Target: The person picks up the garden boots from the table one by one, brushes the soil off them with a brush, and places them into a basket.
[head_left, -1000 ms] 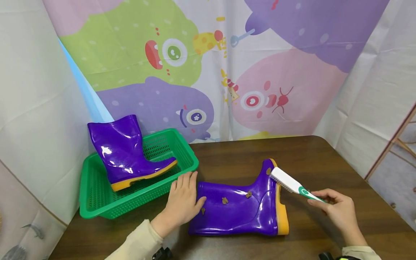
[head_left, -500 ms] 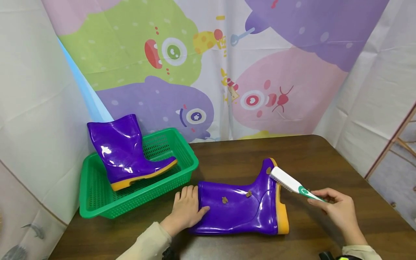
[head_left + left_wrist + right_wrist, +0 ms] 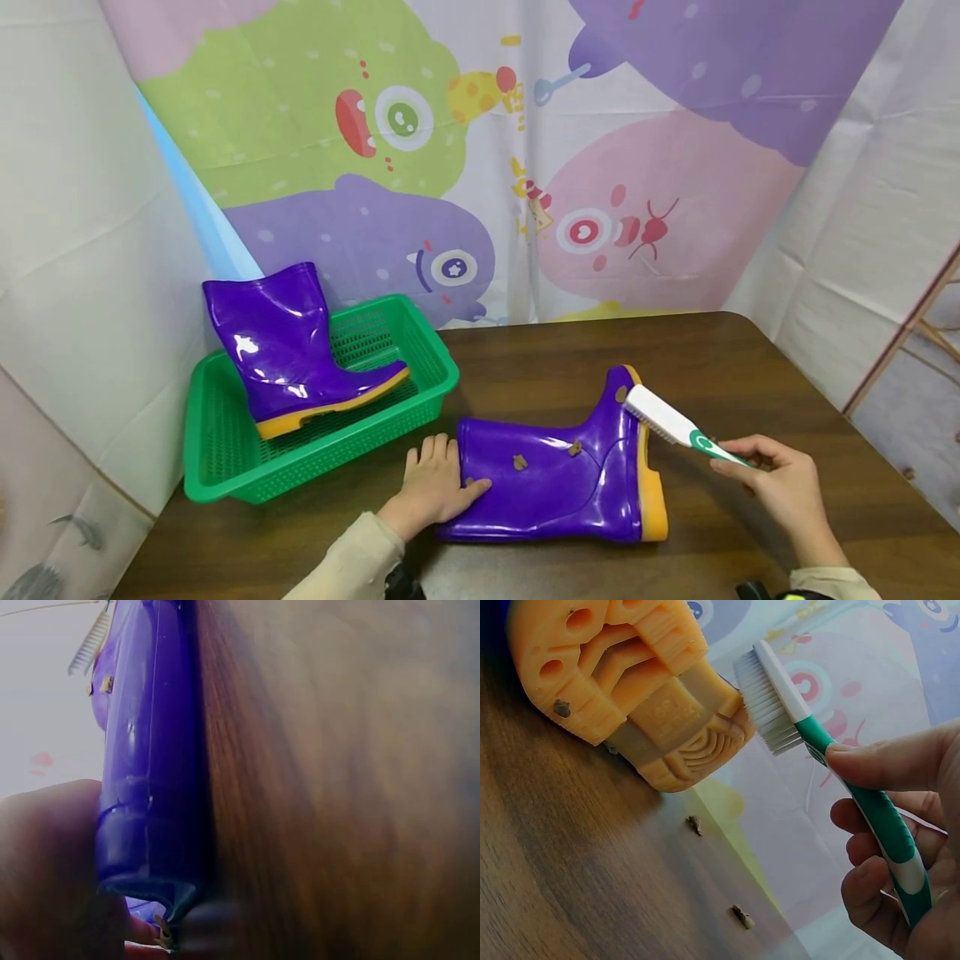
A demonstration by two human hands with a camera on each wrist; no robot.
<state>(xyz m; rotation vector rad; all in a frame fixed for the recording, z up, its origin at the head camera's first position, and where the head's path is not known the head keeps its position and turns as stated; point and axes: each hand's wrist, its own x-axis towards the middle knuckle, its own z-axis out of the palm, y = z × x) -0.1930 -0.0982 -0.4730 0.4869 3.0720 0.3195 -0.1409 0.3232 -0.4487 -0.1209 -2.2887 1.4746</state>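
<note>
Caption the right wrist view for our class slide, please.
A right hand holds a green-and-white brush beside an orange boot sole, a dark bit on its heel.

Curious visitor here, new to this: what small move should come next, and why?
Perhaps sweep the brush over the brown clump near the toe: its bristles look close to it, while the left fingers rest against the lying purple boot.

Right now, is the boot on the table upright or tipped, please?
Tipped: the boot lies on its side, its yellow sole facing sideways, not down.
</note>
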